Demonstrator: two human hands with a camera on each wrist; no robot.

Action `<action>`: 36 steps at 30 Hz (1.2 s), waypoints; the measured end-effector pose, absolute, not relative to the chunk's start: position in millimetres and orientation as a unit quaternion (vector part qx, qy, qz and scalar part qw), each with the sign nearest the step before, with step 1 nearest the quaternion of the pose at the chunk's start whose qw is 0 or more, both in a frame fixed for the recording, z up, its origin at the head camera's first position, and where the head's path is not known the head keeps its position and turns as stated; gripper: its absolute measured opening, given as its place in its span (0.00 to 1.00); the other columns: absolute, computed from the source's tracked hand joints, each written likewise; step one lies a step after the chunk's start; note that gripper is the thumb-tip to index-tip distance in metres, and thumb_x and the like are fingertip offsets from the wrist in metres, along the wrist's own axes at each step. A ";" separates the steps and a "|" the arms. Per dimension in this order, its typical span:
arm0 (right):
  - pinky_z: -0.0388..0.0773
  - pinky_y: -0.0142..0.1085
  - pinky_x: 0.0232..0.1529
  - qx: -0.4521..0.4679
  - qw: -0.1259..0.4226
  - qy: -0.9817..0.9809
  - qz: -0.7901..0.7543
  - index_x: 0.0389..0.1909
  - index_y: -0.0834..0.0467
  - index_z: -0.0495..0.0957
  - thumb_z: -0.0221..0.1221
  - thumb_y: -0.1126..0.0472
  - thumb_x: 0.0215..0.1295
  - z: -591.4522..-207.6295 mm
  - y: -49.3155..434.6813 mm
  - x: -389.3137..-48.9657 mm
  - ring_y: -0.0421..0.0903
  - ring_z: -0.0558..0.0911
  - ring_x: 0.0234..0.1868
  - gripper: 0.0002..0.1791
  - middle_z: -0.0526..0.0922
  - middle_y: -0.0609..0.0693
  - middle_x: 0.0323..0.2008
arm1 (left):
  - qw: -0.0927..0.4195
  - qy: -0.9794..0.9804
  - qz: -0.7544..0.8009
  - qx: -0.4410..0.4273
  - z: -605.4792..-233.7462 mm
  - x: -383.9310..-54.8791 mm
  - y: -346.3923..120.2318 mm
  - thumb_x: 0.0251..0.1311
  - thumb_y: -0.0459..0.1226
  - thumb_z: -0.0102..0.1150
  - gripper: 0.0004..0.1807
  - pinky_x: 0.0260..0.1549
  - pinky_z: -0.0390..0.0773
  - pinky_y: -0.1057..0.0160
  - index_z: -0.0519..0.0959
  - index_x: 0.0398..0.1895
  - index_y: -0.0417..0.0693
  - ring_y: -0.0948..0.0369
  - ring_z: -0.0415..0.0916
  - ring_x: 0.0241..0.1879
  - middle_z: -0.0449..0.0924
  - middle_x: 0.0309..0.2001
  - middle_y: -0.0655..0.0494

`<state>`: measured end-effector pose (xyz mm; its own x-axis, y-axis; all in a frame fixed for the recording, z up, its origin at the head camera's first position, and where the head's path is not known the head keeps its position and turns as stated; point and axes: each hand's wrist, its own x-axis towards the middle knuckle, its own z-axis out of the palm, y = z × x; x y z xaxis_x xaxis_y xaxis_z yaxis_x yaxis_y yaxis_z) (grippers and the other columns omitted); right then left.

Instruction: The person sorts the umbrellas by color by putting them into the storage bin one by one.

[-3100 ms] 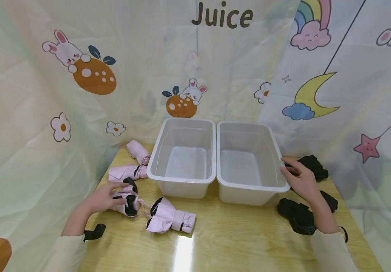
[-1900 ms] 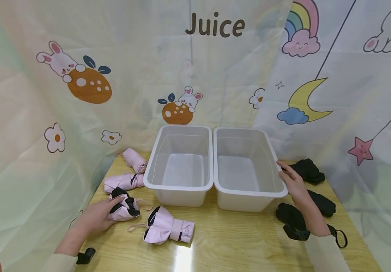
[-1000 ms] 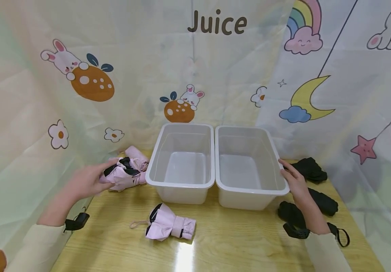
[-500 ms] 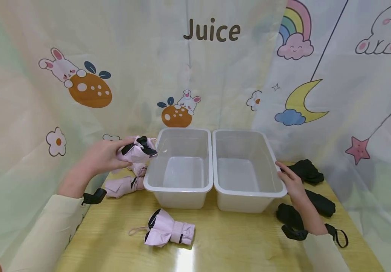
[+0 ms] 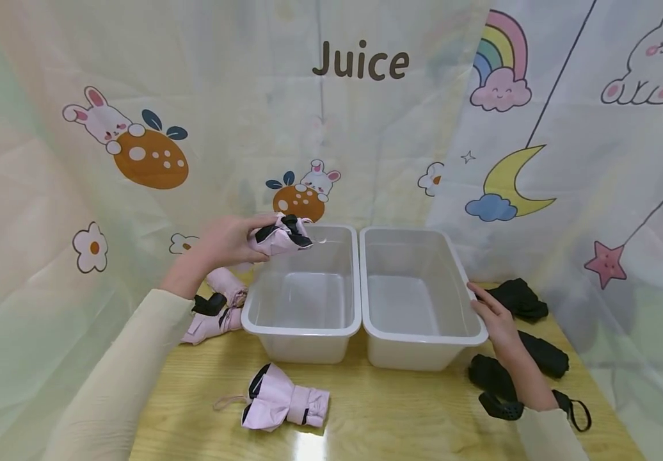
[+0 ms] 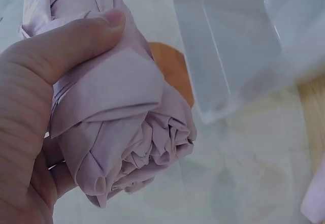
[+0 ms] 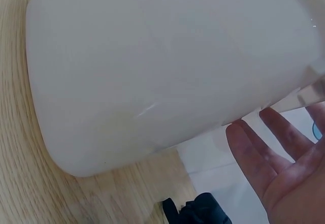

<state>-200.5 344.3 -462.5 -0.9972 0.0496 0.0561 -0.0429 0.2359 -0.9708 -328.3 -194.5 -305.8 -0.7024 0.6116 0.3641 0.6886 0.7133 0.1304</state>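
Note:
A folded pink umbrella [image 5: 281, 237] with black lining is in my left hand [image 5: 230, 242], raised at the back left of the left white bin [image 5: 301, 331]. In the left wrist view the thumb lies across the rolled pink umbrella [image 6: 114, 97], and some fingers are hidden behind it. My right hand [image 5: 498, 320] touches the right rim of the right white bin [image 5: 426, 338]. Its fingers [image 7: 249, 155] reach out fairly straight to the bin's edge in the right wrist view.
Another pink umbrella [image 5: 285, 402] lies in front of the left bin. Two more pink umbrellas, including one at the left edge [image 5: 207, 326], lie left of it. Several black folded bundles, one at the back [image 5: 518, 299], lie right of the bins. A printed curtain [image 5: 389, 141] hangs behind.
My left hand has gripped a pink umbrella from the table's left side, lifted it and carried it rightward to the left bin. My right hand has stayed at the right bin's rim.

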 end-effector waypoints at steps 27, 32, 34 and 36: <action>0.79 0.34 0.40 -0.009 0.046 -0.786 0.617 0.76 0.49 0.54 0.46 0.45 0.75 -469.2 344.0 -195.6 0.34 0.77 0.47 0.33 0.65 0.51 0.65 | 0.046 -0.908 -0.159 -0.385 -357.8 -386.1 -129.1 0.40 0.40 0.80 0.42 0.43 0.74 0.56 0.75 0.64 0.63 0.54 0.72 0.45 0.78 0.53 0.55; 0.79 0.35 0.41 -0.004 0.046 -0.784 0.619 0.76 0.47 0.54 0.47 0.44 0.74 -468.1 343.0 -201.0 0.35 0.77 0.48 0.33 0.62 0.56 0.68 | 0.033 -0.924 -0.155 -0.348 -366.3 -394.9 -123.7 0.40 0.41 0.80 0.42 0.43 0.73 0.58 0.75 0.65 0.64 0.55 0.72 0.45 0.79 0.54 0.55; 0.79 0.35 0.41 -0.006 0.044 -0.782 0.622 0.76 0.48 0.55 0.47 0.44 0.74 -468.0 342.7 -201.2 0.35 0.77 0.47 0.33 0.64 0.52 0.66 | 0.012 -0.929 -0.155 -0.337 -367.9 -396.7 -120.2 0.42 0.42 0.79 0.42 0.43 0.74 0.59 0.74 0.66 0.64 0.55 0.71 0.46 0.78 0.56 0.54; 0.79 0.35 0.40 -0.007 0.047 -0.780 0.624 0.76 0.49 0.55 0.47 0.45 0.74 -467.8 343.4 -200.4 0.35 0.77 0.47 0.33 0.66 0.47 0.63 | -0.007 -0.931 -0.157 -0.330 -369.3 -398.2 -116.2 0.43 0.43 0.78 0.42 0.43 0.73 0.59 0.72 0.67 0.66 0.55 0.70 0.48 0.77 0.57 0.54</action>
